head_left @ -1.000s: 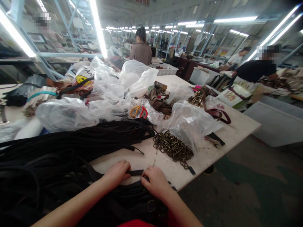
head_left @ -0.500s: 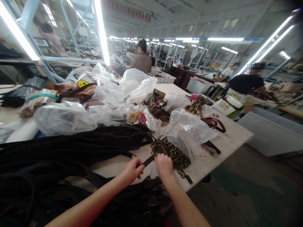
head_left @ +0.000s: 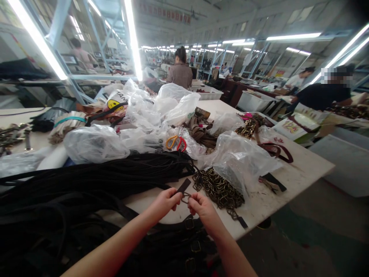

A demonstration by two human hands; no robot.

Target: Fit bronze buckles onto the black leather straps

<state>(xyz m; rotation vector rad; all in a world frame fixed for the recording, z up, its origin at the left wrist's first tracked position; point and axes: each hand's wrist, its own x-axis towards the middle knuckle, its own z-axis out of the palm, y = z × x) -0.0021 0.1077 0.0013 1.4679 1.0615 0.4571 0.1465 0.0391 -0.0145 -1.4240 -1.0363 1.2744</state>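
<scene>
My left hand (head_left: 163,201) pinches the end of a black strap (head_left: 183,186) just above the table's near edge. My right hand (head_left: 201,204) is closed on a small brass buckle (head_left: 186,197) held against that strap end. Right beside my right hand lies a pile of brass buckles (head_left: 219,188), spilling from a clear plastic bag (head_left: 239,159). A large heap of black straps (head_left: 86,184) covers the table to my left. More straps with buckles (head_left: 191,234) hang over the table edge under my wrists.
Clear plastic bags (head_left: 95,144), orange-and-red scissors (head_left: 176,142), brown straps (head_left: 201,132) and a dark red strap (head_left: 276,150) crowd the white table (head_left: 305,169). Other people work at tables behind and to the right. Bare floor lies to the right.
My right hand went from the table edge to the buckle pile, then came back with a buckle. My left hand lifted the strap end off the table. Both hands now meet.
</scene>
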